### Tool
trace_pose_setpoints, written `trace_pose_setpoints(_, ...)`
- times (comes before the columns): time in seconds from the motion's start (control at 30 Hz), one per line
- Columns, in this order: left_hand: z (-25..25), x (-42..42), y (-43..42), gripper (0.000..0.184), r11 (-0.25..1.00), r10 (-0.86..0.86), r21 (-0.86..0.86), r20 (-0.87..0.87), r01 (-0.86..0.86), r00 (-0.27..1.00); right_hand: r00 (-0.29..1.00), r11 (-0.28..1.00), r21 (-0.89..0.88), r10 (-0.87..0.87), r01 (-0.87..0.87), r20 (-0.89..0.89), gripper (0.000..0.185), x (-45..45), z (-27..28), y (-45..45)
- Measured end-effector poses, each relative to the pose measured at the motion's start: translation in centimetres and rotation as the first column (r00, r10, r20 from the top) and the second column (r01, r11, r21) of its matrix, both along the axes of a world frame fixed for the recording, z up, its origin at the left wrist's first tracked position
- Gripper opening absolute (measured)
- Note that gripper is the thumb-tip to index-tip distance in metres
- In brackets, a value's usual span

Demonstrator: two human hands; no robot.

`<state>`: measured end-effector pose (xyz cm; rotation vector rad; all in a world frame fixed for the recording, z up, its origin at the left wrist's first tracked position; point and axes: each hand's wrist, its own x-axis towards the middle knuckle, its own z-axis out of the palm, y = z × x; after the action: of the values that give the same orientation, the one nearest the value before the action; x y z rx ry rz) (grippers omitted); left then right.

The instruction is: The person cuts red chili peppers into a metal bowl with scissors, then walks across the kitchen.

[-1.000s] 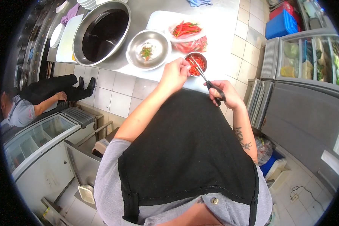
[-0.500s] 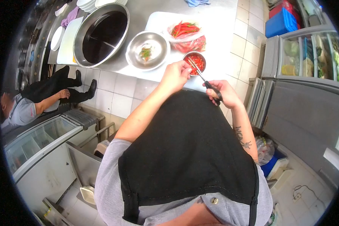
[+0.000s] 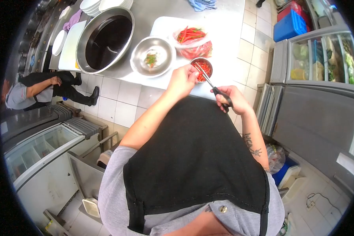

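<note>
My right hand [image 3: 236, 99] is closed around the black handles of a pair of scissors [image 3: 225, 96], whose slim blades reach over a small metal bowl [image 3: 212, 70]. Chopped red chili [image 3: 204, 66] fills much of that bowl. At its left rim, the fingers of my left hand [image 3: 183, 80] are pinched together near the blade tips; whatever they hold is too small or hidden. Just behind lies a plastic bag of whole red chilies [image 3: 192, 35]. Left of it, a wider steel bowl [image 3: 139, 65] contains green chili stems [image 3: 150, 59].
A large metal basin [image 3: 81, 51] of dark liquid stands on the steel table, with stacked white plates [image 3: 91, 7] behind it. A blue cloth [image 3: 202, 4] lies at the back. Another person [image 3: 31, 92] is at the far left. A glass-topped freezer [image 3: 43, 147] stands below.
The view has shifted slightly. My hands and the scissors keep nearly the same place over the small bowl. The other person at left has changed posture, with the arm raised higher.
</note>
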<state>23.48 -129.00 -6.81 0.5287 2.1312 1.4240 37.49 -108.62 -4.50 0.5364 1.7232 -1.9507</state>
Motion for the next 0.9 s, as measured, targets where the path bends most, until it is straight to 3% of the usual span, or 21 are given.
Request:
trace_pose_setpoints(0.27, -0.9, -0.3, -0.2, 0.013, 0.998, -0.056, 0.027, 0.047, 0.054, 0.997, 0.999, 0.999, -0.029, -0.035, 0.035, 0.011, 0.053, -0.2, 0.0, -0.3)
trace_pose_setpoints(0.6, -0.6, -0.6, -0.2, 0.017, 0.992, -0.047, -0.120, -0.092, 0.036, 0.995, 0.999, 0.998, 0.055, -0.041, 0.039, 0.028, 0.051, -0.3, -0.1, -0.7)
trace_pose_setpoints(0.7, 0.0, -0.8, -0.3, 0.017, 0.992, -0.073, -0.108, -0.036, 0.069, 0.997, 0.999, 0.999, 0.021, -0.032, 0.032, 0.023, 0.050, -0.3, -0.2, -0.5)
trace_pose_setpoints(0.8, -0.3, -0.4, -0.3, 0.015, 0.999, -0.020, -0.031, -0.123, 0.016, 0.992, 0.999, 0.999, 0.005, -0.032, 0.032, 0.013, 0.050, -0.4, 0.0, -0.2)
trace_pose_setpoints(0.9, 0.1, -0.4, -0.1, 0.015, 0.999, 0.035, 0.007, -0.057, -0.034, 0.998, 1.000, 1.000, -0.007, -0.029, 0.029, 0.013, 0.050, -0.4, 0.6, -0.2)
